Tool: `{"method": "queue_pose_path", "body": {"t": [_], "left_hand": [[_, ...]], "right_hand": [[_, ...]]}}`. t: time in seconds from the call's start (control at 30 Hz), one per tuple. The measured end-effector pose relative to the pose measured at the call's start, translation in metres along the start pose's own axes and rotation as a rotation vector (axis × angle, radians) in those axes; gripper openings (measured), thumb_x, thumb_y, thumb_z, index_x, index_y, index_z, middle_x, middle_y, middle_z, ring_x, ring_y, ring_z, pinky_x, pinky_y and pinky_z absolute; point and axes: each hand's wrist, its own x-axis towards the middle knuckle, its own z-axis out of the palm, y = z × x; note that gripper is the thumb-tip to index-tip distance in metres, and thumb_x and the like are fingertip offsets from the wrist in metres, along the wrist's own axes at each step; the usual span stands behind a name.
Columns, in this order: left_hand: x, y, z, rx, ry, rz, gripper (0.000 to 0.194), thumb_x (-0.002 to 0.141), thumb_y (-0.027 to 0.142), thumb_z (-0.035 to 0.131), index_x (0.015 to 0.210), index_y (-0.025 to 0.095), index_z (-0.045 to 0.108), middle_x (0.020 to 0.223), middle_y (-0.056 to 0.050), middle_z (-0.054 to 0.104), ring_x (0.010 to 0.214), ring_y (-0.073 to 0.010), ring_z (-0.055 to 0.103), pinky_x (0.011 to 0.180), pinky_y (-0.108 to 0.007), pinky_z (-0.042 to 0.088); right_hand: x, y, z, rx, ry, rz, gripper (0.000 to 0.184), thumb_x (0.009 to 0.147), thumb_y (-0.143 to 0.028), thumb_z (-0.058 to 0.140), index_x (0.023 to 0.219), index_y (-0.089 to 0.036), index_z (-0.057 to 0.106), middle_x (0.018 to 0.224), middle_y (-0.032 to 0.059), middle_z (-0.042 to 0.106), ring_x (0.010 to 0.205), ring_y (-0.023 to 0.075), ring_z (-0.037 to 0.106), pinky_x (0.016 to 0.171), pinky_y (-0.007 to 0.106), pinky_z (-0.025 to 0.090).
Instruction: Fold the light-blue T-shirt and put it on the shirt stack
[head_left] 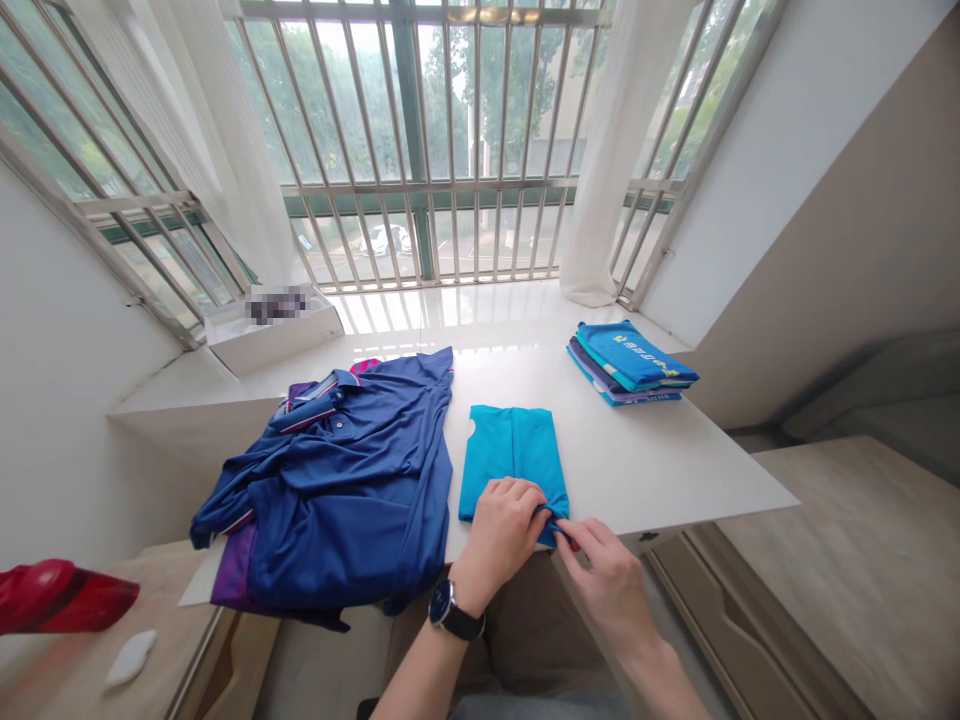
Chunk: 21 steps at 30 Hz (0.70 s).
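A turquoise shirt (511, 455), folded into a narrow strip, lies on the white table (637, 470) in front of me. My left hand (501, 535), with a dark watch on its wrist, presses on the shirt's near edge, fingers curled onto the cloth. My right hand (609, 575) pinches the shirt's near right corner at the table's front edge. An unfolded navy polo shirt (352, 480) is spread just left of it over purple clothing (236, 575).
A stack of folded blue shirts (631, 365) sits at the table's right back. A white box (274, 325) stands at the back left by the barred window (420, 140). A red object (60, 595) and a small white item (131, 657) lie on a wooden surface at lower left.
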Motion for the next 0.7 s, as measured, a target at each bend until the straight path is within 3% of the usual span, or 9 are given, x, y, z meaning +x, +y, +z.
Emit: {"method": "queue_pose_path", "body": {"t": [0.2,0.33,0.5,0.7], "left_hand": [[-0.001,0.000,-0.002,-0.017,-0.001,-0.006,0.006,0.096,0.024,0.057,0.097,0.022,0.062,0.105,-0.002,0.070,0.099,-0.0206,0.061,0.088,-0.037,0.045],[-0.002,0.001,-0.004,-0.057,0.004,0.005,0.006,0.093,0.022,0.061,0.098,0.024,0.063,0.105,0.000,0.071,0.099,-0.0195,0.061,0.089,-0.035,0.044],[-0.003,-0.002,-0.004,-0.138,0.026,0.027,0.007,0.089,0.018,0.065,0.093,0.024,0.065,0.101,0.001,0.072,0.099,-0.0191,0.061,0.089,-0.035,0.043],[-0.005,-0.006,-0.005,-0.120,0.003,0.074,0.011,0.084,0.011,0.066,0.086,0.022,0.066,0.100,-0.001,0.072,0.099,-0.0199,0.061,0.089,-0.036,0.043]], "right_hand": [[0.003,-0.010,0.008,0.056,0.135,0.057,0.021,0.097,-0.030,0.049,0.091,-0.022,0.067,0.073,0.0023,0.064,0.063,0.0156,0.059,0.063,0.027,0.045],[0.005,-0.013,0.012,0.070,0.141,0.073,0.023,0.096,-0.031,0.048,0.080,-0.022,0.063,0.067,0.0002,0.060,0.059,0.0145,0.057,0.059,0.026,0.043],[0.011,-0.009,0.004,0.017,-0.010,0.129,0.022,0.095,-0.034,0.051,0.084,-0.024,0.067,0.073,0.0002,0.066,0.061,0.0145,0.061,0.057,0.025,0.043],[0.012,0.004,-0.028,0.214,-0.312,0.007,0.023,0.096,-0.033,0.051,0.094,-0.028,0.073,0.079,-0.0005,0.068,0.063,0.0133,0.062,0.059,0.024,0.046]]}}
